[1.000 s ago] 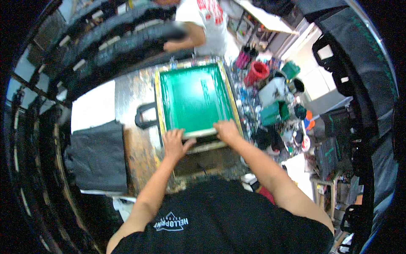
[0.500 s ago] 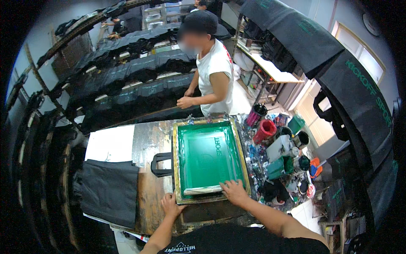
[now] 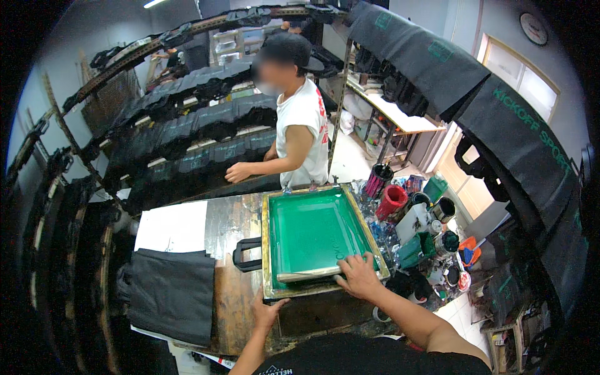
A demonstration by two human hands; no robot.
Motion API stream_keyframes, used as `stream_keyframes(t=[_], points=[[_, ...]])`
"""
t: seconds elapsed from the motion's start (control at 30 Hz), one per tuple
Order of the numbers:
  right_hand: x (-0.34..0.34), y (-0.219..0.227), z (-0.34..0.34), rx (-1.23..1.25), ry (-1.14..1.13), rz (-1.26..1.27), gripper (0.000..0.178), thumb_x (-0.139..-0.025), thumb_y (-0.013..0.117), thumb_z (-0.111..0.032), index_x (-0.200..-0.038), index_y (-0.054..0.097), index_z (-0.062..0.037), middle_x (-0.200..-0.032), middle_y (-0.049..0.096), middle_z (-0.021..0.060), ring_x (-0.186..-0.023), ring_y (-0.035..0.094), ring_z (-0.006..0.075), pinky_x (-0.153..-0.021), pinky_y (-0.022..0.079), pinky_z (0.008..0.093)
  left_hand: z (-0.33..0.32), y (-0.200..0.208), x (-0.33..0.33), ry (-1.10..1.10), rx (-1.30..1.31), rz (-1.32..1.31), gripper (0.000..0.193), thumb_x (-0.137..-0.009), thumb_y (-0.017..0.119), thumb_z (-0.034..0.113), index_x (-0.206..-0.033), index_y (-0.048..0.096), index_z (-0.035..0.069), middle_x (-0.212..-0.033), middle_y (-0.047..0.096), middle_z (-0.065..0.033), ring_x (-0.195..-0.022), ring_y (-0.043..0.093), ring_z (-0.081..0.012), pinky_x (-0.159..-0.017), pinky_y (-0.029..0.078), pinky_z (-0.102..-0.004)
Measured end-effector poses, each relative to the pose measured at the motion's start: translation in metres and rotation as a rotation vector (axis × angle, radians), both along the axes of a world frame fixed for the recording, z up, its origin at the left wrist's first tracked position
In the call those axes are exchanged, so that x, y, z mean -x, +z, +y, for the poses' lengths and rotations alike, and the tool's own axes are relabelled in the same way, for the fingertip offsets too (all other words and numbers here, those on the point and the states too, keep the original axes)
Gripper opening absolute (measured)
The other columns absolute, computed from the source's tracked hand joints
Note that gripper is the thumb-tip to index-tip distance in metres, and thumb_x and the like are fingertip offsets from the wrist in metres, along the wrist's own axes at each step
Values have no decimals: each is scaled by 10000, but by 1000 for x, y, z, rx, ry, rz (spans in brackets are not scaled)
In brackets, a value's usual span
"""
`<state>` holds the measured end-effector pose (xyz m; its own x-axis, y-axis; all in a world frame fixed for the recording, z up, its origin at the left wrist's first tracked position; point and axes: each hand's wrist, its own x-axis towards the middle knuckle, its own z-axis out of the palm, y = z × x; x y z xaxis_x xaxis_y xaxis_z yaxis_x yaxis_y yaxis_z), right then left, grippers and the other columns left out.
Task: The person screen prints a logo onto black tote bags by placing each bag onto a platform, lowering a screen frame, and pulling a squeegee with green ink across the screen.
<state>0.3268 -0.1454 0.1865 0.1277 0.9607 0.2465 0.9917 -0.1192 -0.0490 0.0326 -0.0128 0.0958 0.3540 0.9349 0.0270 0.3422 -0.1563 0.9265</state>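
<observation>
A screen printing frame (image 3: 267,250) with a yellowed rim lies on the table, its mesh coated in wet green ink (image 3: 309,225). At its near end a pale, bar-shaped squeegee (image 3: 306,274) lies across the ink. My right hand (image 3: 359,276) is closed over the squeegee's right end, fingers bent. My left hand (image 3: 269,310) grips the frame's near left corner, with the thumb along the near edge; its fingertips are partly hidden. From under the frame's left side sticks out the black handle of a bag (image 3: 247,255); the rest of the bag is covered.
Folded black bags (image 3: 169,294) and a white sheet (image 3: 174,226) lie on the left. Ink pots, including a red can (image 3: 392,201), crowd the right side. Across the table stands a co-worker (image 3: 300,137). Racks of black bags (image 3: 206,125) surround the table.
My view has shifted, so the table sits lower. Lettering on the mesh's upper right is now hidden by ink; some shows beside my right hand. The co-worker's forearm reaches farther left.
</observation>
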Motion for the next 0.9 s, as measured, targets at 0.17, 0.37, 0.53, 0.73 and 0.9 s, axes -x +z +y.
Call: stream_keyframes(t=[0.17, 0.37, 0.53, 0.73, 0.9], points=[[-8, 67, 32, -308, -103, -147, 568, -859, 657, -617, -1060, 656, -86, -997, 610, 116, -1024, 572, 312, -976, 328, 575, 32, 81, -40, 47, -82, -326, 753, -721, 950, 221, -1333, 590, -30, -1120, 715, -89, -1012, 665, -164, -900, 529, -316], [-51, 147, 110, -360, -99, -140, 536, -840, 680, -596, -941, 652, -70, -867, 658, 99, -914, 622, 287, -907, 368, 501, 71, 92, -70, 54, -272, -54, 1109, -782, 890, 355, -1561, 235, -87, -1323, 571, -225, -1180, 589, -302, -996, 484, -395], [-64, 177, 135, -400, -65, -120, 493, -874, 660, -560, -911, 674, -69, -862, 678, 118, -871, 639, 299, -890, 376, 493, 55, -65, -49, 120, -185, 532, 1150, -863, 803, 396, -1571, 58, -120, -1314, 454, -366, -1198, 505, -483, -1049, 415, -530], [-78, 197, 160, -373, -80, -52, 496, -876, 647, -547, -908, 677, -53, -862, 677, 134, -884, 632, 314, -907, 389, 476, 32, -88, -61, 56, 37, 602, 1143, -823, 830, 335, -1585, 87, -82, -1289, 454, -317, -1170, 499, -463, -1032, 421, -532], [-91, 205, 168, -360, -86, -34, 478, -875, 659, -525, -874, 661, -47, -844, 679, 137, -876, 639, 328, -911, 401, 477, 36, -70, -68, 74, -32, 835, 1085, -774, 856, 198, -1590, 179, -32, -1311, 459, -289, -1168, 511, -492, -1018, 448, -521]])
